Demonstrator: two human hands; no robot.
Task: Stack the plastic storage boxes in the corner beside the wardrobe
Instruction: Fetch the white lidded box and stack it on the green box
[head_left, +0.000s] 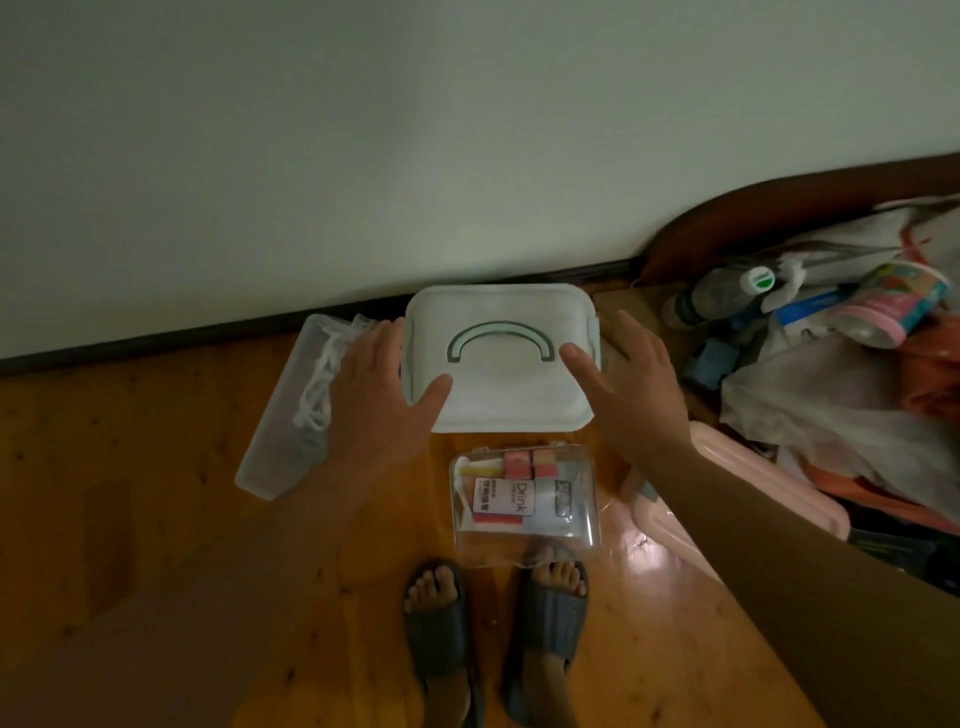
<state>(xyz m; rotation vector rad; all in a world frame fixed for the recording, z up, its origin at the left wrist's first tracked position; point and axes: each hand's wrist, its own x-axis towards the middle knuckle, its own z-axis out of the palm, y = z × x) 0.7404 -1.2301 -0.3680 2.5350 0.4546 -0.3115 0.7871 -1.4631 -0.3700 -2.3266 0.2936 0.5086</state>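
Fingers (587, 364) spread — both hands flanking white box (498, 384).

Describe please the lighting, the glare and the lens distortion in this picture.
Head view: the room is dim and colours look muted; a bright glare patch lies on the wooden floor beside the clear box; the wide-angle lens bends the baseboard into a curve; the white lidded box between the left hand and right hand is fairly sharp, while the frame edges look softer.
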